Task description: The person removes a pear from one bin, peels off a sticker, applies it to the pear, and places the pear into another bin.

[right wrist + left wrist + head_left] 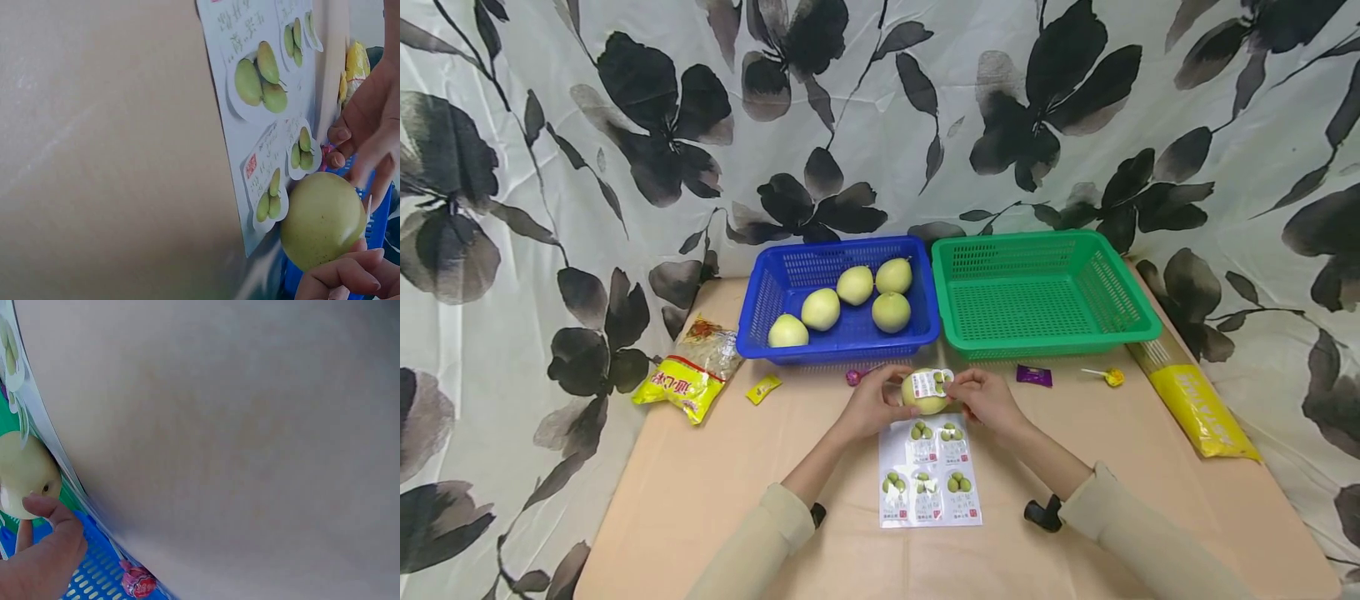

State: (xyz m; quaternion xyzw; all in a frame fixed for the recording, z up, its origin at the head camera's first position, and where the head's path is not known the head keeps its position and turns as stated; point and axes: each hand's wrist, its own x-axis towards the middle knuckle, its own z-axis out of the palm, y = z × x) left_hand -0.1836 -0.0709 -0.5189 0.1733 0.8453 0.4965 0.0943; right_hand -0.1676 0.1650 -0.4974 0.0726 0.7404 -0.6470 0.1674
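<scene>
My left hand (874,403) grips a pale green pear (922,393) just above the table, over the top edge of a sticker sheet (929,472). My right hand (981,397) pinches a white sticker (932,382) that lies on the pear's top. The right wrist view shows the pear (322,219) beside the sheet (262,100) with fingers (342,277) curled under it. In the left wrist view my thumb (55,512) lies against the pear (25,478).
A blue basket (758,332) with several pears (847,300) and an empty green basket (1045,296) stand behind. A snack bag (688,373), yellow candy (763,388), pink lollipop (853,377), purple candy (1034,375), yellow lollipop (1111,377) and long yellow packet (1201,407) lie around.
</scene>
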